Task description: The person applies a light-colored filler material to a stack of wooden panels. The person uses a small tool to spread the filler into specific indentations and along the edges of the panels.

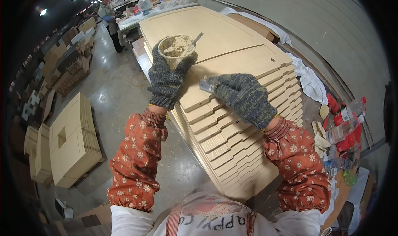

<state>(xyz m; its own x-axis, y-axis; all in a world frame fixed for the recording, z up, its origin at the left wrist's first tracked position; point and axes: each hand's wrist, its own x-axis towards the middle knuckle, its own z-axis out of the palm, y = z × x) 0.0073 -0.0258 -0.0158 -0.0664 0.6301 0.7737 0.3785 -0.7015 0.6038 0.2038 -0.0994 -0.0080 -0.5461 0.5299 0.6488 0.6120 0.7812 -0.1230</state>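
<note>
Left hand [168,80], grey-flecked knitted glove: I see fingers and thumb curled around a pale round tub [173,63], holding it up over the near-left part of the board stack. Rim crusted; inside, a lumpy beige paste [177,46] with a thin metallic tool [197,38] leaning out. Right hand [244,96], matching glove: fingers bent nearly closed on a flat grey scraper [206,85], just above the top board [236,66]; from here I can't tell whether its edge touches. Both forearms in rust-red floral sleeves [139,163], gathered at the wrists.

Boards: smooth, cream, shallow grooves, a small dark hole near the far right corner. Below, the stack's notched edges [232,147] step down towards the wearer.

Right of the stack I log crumpled white cloth [310,82] and plastic bottles [347,122]. Left: glossy grey concrete floor [114,120], more cream panels [72,140] piled on it. Far off, another person [110,24] stands beside a cluttered bench [132,24]; pale wall [315,24] at right.
</note>
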